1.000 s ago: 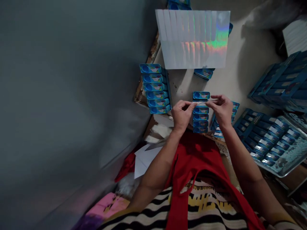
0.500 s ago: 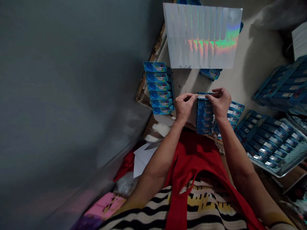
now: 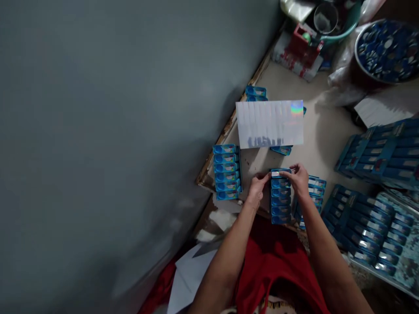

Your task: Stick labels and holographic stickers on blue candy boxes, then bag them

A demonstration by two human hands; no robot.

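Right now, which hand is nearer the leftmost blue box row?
Left: the left hand is right of that row; the right hand is farther, at the far end of the next row.

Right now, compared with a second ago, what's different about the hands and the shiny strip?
The shiny strip was held between the left hand and right hand, over the middle row; now it lies on that row's farthest tin. The left seems to have let go, at that tin's left end; the right has a finger on the strip. The shiny sheet and left row stayed put.
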